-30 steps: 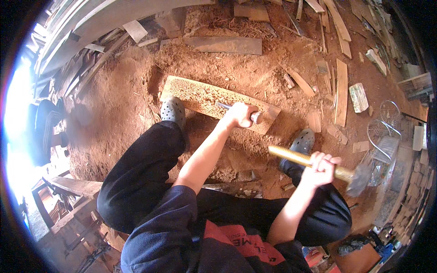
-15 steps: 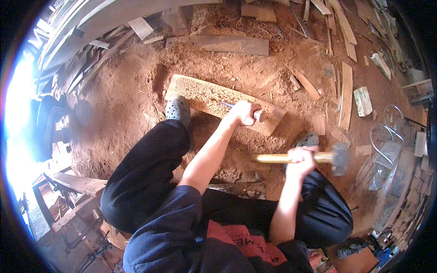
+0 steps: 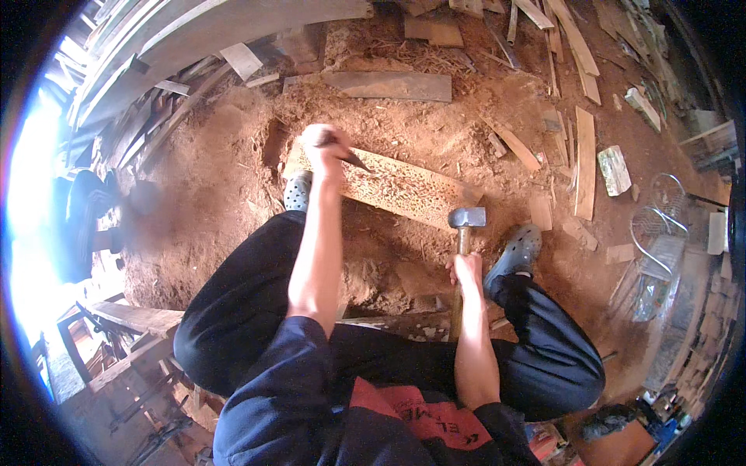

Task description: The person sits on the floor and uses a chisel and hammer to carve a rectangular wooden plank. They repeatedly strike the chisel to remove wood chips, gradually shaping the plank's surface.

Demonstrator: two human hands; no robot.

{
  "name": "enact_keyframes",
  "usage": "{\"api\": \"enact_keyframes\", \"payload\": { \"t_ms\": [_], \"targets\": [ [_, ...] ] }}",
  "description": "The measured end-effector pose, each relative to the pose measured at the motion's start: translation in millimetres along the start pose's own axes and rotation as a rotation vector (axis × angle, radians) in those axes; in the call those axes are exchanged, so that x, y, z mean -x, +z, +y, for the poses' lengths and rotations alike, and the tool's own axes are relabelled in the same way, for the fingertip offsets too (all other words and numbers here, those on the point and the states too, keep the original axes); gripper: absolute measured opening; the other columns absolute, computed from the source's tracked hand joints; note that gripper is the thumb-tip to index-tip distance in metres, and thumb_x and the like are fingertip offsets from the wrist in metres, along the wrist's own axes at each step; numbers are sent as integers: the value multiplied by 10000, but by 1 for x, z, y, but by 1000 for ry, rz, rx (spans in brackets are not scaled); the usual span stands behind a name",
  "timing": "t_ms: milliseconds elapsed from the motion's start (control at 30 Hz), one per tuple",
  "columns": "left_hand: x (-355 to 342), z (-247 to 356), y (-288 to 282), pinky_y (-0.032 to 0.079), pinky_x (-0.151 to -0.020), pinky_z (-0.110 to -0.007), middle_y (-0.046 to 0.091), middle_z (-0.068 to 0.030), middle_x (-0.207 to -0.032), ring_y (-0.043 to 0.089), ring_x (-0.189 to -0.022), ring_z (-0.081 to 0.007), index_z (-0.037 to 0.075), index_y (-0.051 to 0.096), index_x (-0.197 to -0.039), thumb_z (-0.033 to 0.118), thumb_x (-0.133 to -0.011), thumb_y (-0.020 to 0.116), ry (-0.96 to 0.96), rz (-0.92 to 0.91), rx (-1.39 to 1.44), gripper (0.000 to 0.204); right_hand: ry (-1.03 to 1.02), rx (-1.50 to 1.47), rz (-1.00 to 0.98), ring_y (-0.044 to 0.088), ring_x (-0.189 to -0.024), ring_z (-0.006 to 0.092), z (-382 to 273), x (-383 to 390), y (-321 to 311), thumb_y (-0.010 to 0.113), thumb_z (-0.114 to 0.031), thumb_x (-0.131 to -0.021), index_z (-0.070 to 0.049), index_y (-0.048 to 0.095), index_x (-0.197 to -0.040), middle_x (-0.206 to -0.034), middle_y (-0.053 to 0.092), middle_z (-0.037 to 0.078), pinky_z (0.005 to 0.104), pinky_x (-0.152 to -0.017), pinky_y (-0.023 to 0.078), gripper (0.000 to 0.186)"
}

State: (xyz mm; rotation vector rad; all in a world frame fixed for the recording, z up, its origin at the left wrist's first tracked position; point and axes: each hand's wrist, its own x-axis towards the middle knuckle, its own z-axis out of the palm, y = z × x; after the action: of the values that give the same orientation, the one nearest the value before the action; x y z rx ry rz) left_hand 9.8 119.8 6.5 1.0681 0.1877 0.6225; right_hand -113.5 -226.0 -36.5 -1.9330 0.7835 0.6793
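A pale wooden board (image 3: pixel 408 183) lies slanted on the dirt between my feet, its upper face pitted with many small gouges and strewn with chips. My left hand (image 3: pixel 319 143), blurred, is closed round a chisel (image 3: pixel 357 161) above the board's left end. The chisel's dark pointed blade slants down to the right; its handle is mostly hidden by my fingers. My right hand (image 3: pixel 467 272) grips the wooden handle of a hammer (image 3: pixel 467 218) in front of the board's right end. The steel head faces away from me, overlapping the board's near right corner in view.
Clog shoes (image 3: pixel 516 252) on my feet flank the board. A grey plank (image 3: pixel 388 85) lies beyond it. Loose wood strips (image 3: pixel 585 163) and a whitish block (image 3: pixel 614 171) lie to the right, near a wire-framed object (image 3: pixel 657 233). Stacked boards line the far left.
My left hand has carried the chisel leftward along the board to its left end. My right hand has swung the hammer inward, its head moving left and its handle turning away from sideways.
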Motion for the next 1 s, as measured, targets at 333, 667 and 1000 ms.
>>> {"api": "enact_keyframes", "payload": {
  "t_ms": [333,667,1000],
  "targets": [
    [8,18,34,423,-509,-252,576,-24,-627,529,-568,-117,48,593,-647,33,-494,557,102,-466,-363,158,51,-37,-137,434,-316,160,-12,10,13,585,-76,-649,-22,516,-506,-442,463,49,318,-308,362,168],
    [112,-37,99,480,-613,-417,614,-134,-724,598,-720,-367,81,582,-742,210,-508,610,20,-1090,-826,268,205,-54,-192,409,-311,162,-21,6,5,571,-41,-657,-24,480,-490,-415,422,52,330,-308,347,192],
    [119,-52,107,483,-628,-420,622,-140,-750,604,-733,-360,80,605,-779,144,-547,598,-110,-1208,-952,241,61,-334,-57,361,-322,135,-3,4,-17,569,-6,-639,-22,508,-592,-449,410,21,303,-320,297,79]
  ]
}}
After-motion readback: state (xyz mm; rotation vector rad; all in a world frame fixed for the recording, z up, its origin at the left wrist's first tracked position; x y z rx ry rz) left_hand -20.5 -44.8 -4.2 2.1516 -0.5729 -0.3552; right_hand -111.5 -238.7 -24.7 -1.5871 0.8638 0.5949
